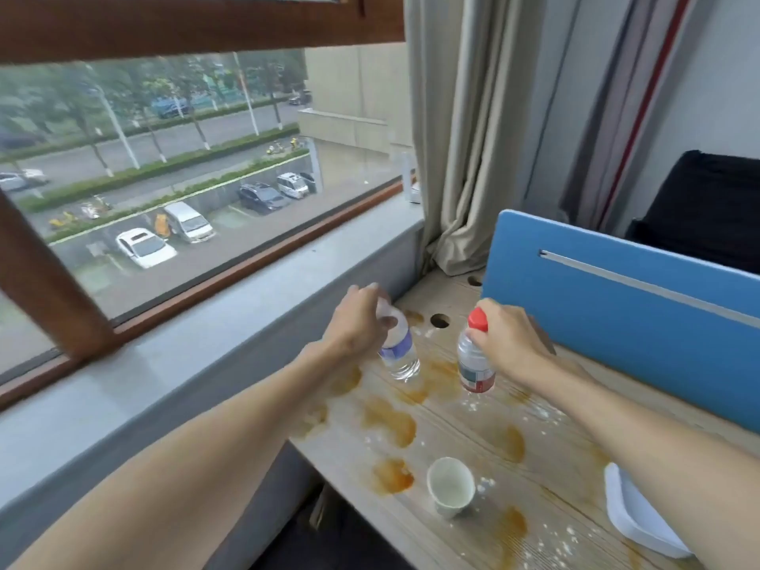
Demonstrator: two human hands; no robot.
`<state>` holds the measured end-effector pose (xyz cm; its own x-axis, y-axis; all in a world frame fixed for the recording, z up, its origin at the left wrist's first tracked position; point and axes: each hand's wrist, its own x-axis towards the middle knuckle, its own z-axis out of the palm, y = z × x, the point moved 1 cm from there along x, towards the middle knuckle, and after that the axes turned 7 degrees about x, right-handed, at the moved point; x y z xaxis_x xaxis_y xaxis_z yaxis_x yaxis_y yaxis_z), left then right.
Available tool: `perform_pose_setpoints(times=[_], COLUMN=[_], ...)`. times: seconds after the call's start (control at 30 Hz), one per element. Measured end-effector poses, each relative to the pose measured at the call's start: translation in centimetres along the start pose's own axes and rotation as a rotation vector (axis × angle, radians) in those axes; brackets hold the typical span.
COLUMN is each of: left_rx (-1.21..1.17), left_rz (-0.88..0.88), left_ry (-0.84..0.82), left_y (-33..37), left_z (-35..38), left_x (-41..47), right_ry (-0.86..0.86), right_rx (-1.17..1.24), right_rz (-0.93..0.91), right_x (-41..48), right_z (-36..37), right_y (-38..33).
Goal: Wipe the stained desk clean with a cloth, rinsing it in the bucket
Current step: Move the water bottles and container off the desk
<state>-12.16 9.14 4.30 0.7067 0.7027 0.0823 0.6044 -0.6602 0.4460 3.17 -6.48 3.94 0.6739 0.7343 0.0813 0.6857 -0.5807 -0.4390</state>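
The light wooden desk (464,442) carries several orange-brown stains (388,419) and scattered white crumbs. My left hand (357,322) grips the top of a clear water bottle with a purple label (399,355), tilted above the desk's far left part. My right hand (508,337) holds the neck of a clear bottle with a red cap and a red-and-white label (475,366), also raised off the desk. No cloth and no bucket are in view.
A small white cup (450,487) stands near the desk's front edge. A white container (633,516) lies at the right under my forearm. A blue partition (617,322) borders the desk's right side, a grey window sill (205,364) its left. Two cable holes sit at the back.
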Motion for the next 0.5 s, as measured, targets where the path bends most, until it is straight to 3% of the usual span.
perform_pose_setpoints(times=[0.27, 0.5], left_rx=[0.145, 0.237], left_rz=[-0.171, -0.392], left_ry=[0.248, 0.363], left_y=[-13.2, -26.2], left_z=[-16.6, -24.9], left_x=[-8.3, -17.3], right_ry=[-0.037, -0.086], right_rx=[0.245, 0.369], right_rz=[-0.319, -0.524], right_x=[0.6, -1.6], right_z=[3.8, 9.9], right_y=[-22.0, -39.2])
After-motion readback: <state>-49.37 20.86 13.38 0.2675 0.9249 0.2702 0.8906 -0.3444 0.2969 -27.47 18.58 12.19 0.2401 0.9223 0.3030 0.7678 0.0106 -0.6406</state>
